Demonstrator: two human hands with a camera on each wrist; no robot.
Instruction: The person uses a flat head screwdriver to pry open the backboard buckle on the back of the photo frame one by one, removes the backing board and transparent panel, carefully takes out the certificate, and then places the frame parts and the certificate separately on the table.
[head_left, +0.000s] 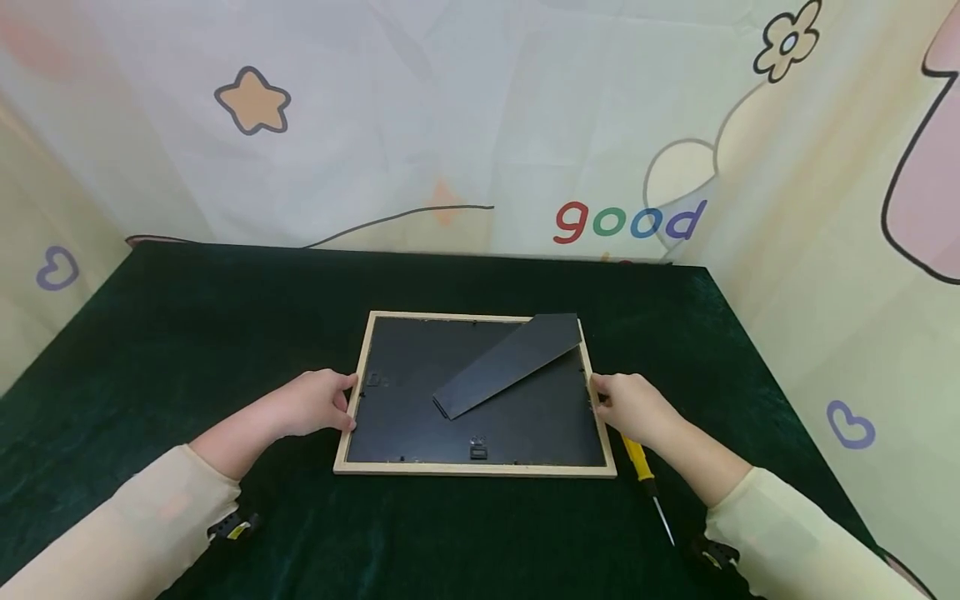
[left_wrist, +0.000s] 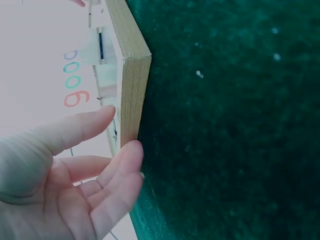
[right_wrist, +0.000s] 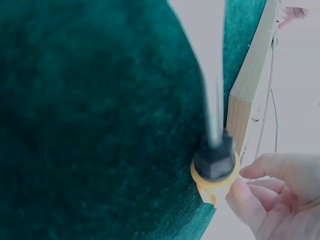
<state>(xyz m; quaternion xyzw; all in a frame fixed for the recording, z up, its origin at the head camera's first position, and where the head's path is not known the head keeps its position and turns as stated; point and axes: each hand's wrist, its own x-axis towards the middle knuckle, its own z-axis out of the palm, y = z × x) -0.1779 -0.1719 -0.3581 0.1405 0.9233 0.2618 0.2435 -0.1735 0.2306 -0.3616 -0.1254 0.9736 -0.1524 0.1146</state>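
Note:
A picture frame (head_left: 480, 469) with a pale wooden rim lies back side up on the green cloth. Its black backing board carries a folding stand leg (head_left: 513, 362), slanting toward the upper right corner. My left hand (head_left: 318, 402) holds the frame's left side, thumb and fingers at the rim in the left wrist view. On the opposite side my right hand (head_left: 633, 406) grips the rim between thumb and fingers. A screwdriver (head_left: 637, 458) with a yellow handle lies by the frame's right edge, its handle partly under the right hand and its shaft pointing toward me.
Dark green velvet-like cloth (head_left: 187, 333) covers the table. A printed curtain (head_left: 375, 125) with a star, a flower and the word "good" hangs behind it and along both sides.

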